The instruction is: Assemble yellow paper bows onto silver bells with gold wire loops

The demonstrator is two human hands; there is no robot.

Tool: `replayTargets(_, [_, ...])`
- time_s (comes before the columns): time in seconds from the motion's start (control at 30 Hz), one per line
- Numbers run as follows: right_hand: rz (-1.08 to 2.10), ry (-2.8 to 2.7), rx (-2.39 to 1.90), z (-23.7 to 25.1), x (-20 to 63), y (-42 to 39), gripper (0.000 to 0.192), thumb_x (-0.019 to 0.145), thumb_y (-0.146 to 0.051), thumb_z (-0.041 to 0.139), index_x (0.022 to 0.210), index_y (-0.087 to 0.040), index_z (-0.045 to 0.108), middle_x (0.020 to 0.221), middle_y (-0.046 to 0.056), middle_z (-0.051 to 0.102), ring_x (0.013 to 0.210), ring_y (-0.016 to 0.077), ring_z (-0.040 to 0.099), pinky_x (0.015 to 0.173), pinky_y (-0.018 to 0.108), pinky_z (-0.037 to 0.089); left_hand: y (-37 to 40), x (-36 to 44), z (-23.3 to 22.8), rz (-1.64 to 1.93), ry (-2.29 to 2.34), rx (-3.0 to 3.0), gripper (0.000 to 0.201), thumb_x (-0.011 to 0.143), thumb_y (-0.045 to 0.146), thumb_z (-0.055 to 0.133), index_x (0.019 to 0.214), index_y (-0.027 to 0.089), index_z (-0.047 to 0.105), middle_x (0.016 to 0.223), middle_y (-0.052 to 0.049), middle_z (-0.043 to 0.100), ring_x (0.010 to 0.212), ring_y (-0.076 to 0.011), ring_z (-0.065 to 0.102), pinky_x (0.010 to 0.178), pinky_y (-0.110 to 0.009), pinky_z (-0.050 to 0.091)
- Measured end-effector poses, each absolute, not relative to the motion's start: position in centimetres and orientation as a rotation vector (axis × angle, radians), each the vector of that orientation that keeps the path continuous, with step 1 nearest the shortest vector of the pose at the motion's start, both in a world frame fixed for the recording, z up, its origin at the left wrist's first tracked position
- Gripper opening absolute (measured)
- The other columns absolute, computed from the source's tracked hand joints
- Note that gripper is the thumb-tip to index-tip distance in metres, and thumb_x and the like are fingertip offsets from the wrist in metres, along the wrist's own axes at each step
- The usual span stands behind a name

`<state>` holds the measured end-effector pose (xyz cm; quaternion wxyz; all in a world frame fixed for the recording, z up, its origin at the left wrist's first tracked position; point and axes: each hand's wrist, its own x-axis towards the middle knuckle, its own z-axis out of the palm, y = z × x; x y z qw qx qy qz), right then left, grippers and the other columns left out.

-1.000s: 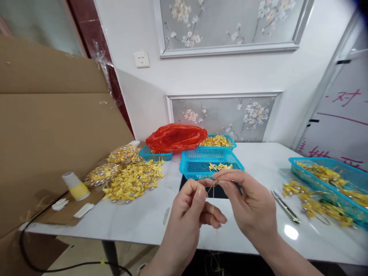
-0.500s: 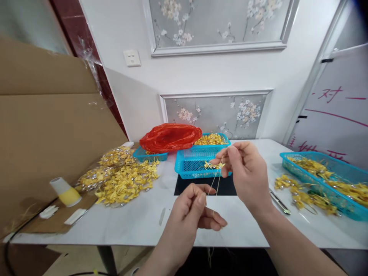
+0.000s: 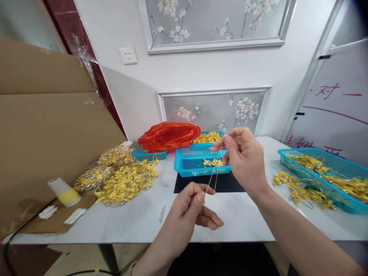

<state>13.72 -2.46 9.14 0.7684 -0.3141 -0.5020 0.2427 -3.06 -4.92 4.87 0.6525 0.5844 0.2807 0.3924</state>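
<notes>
- Two hands over the near edge of the white table [image 3: 138,218], joined by two fine strands of thread [image 3: 214,172] stretched taut between them.
- Left hand [image 3: 191,211] low, just above the near edge, palm turned inward; thumb and forefinger pinched shut on the lower end of the thread, other fingers loosely curled beneath.
- Right hand [image 3: 244,161] raised higher and farther back, in front of the middle basket; thumb and forefinger closed on the upper end of the thread, wrist bent, forearm running down toward the near right corner.
- Four blue baskets counted: middle basket [image 3: 186,165] at table centre with a few yellow pieces inside, a second basket [image 3: 211,135] behind it filled with yellow pieces, a third [image 3: 146,155] partly under a red plastic bag [image 3: 169,136], a fourth [image 3: 330,163] along the right edge.
- One black mat [image 3: 227,184] just before the middle basket.
- One heap of yellow folded pieces [image 3: 120,178] toward the left edge, another smaller heap [image 3: 299,188] beside the right basket.
- One cone of yellow thread [image 3: 61,190] at the near left corner.
</notes>
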Motion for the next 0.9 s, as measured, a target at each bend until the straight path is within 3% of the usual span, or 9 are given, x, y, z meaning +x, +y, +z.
replayTargets(0.3, [0.575, -1.006, -0.602, 10.3, 15.2, -1.7, 0.011, 0.092, -0.026, 0.060, 0.088, -0.021, 0.051, 0.077, -0.002, 0.065, 0.064, 0.0096, 0.068, 0.036, 0.013, 0.041, -5.1, -3.3, 3.8, 0.775, 0.648, 1.355, 0.017, 0.099, 0.031, 0.047, 0.091, 0.018, 0.055, 0.098, -0.007, 0.070, 0.056, -0.0091, 0.070, 0.051, -0.018, 0.053])
replayTargets(0.67, [0.455, -0.964, -0.572, 12.5, 17.2, -0.9, 0.019, 0.088, -0.030, 0.067, 0.086, -0.022, 0.050, 0.072, -0.003, 0.066, 0.064, 0.0105, 0.070, 0.038, 0.014, 0.043, -5.2, -3.9, 2.9, 0.684, 0.748, 1.370, 0.021, 0.100, 0.034, 0.044, 0.100, 0.018, 0.057, 0.058, -0.005, 0.074, 0.049, -0.0119, 0.069, 0.050, -0.017, 0.053])
replayTargets(0.9, [0.379, -0.923, -0.564, 13.4, 19.2, -0.3, 0.012, 0.090, -0.024, 0.062, 0.084, -0.022, 0.052, 0.070, -0.003, 0.066, 0.066, 0.0109, 0.070, 0.041, 0.015, 0.043, -5.2, -4.1, 2.9, 0.636, 0.785, 1.366, 0.022, 0.100, 0.036, 0.044, 0.100, 0.018, 0.057, 0.060, -0.005, 0.075, 0.052, -0.0132, 0.072, 0.050, -0.017, 0.054])
